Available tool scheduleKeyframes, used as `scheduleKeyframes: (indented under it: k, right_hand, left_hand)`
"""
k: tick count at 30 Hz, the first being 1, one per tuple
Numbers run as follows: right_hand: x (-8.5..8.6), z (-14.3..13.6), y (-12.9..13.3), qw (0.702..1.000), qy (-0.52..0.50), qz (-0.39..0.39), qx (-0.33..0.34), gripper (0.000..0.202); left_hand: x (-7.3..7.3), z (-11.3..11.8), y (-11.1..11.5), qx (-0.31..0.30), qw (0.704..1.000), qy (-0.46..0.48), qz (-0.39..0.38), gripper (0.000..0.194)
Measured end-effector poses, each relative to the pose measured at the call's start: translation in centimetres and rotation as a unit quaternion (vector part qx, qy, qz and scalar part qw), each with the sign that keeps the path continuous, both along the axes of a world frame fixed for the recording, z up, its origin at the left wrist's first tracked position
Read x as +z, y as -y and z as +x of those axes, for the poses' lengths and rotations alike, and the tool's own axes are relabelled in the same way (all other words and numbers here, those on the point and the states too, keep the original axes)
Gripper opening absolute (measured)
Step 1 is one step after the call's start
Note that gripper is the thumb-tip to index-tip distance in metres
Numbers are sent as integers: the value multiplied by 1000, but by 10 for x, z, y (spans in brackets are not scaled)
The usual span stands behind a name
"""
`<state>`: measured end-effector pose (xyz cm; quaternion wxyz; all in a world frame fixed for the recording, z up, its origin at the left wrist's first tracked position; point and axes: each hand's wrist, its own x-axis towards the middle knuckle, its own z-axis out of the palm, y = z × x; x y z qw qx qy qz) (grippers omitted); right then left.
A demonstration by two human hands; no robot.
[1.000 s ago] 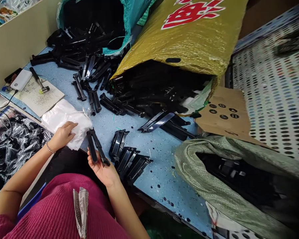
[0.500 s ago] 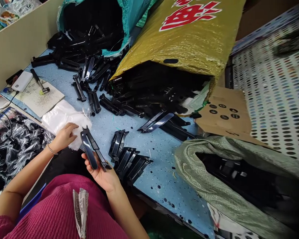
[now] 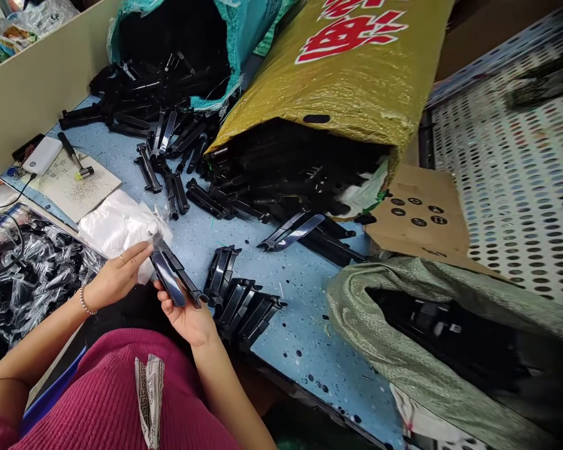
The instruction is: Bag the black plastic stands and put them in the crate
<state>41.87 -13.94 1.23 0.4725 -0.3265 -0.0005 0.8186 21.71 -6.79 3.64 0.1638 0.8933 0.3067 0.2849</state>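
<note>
My right hand (image 3: 187, 320) holds a long, glossy black plastic part (image 3: 172, 275) made of two parallel bars, tilted with its far end up to the left. At that far end, my left hand (image 3: 119, 272) has its fingers pinched together on a thin clear plastic bag (image 3: 157, 240), blurred where it meets the part. Behind the left hand lies a stack of white plastic bags (image 3: 117, 219). Several similar black parts (image 3: 237, 297) stand in a row just right of the right hand.
Black parts spill from a teal sack (image 3: 237, 37) and a yellow sack (image 3: 338, 87) across the blue table (image 3: 304, 337). A hammer (image 3: 75, 155) lies on a board at left. Bagged parts (image 3: 37, 281) fill the lower left; a green-grey sack (image 3: 356, 306) sits at right.
My left hand has moved from the white stack to the black part's far end, with clear plastic now at its fingertips. My right hand has shifted slightly up and left.
</note>
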Motion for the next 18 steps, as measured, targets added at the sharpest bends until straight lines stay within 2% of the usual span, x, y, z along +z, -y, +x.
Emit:
scheduleKeyframes:
  k: [2,5,10,12,14,16,18]
  right_hand:
    - [3,-5,-1,1000,17,4,-22,27]
    - [6,-11,-5,993,78,25,-90,26]
    - [4,-6,-6,976,192,63,-82,27]
    - [2,-7,-3,953,271,91,-104,28]
    - [2,-12,1,926,339,128,-108,33]
    - [7,-21,4,909,375,169,-68,32]
    - [17,-31,6,902,374,216,0,28]
  left_hand:
    - [1,3,5,-18,1000,3,23,76]
    - [5,12,16,-105,994,5,27,75]
    - [14,20,27,-152,988,-6,-20,76]
    - [17,19,26,-146,988,-37,-40,73]
    - [20,16,23,-111,991,-55,-42,67]
    - [28,11,22,-80,994,-62,-36,57]
    - [44,0,22,-57,996,-54,-37,49]
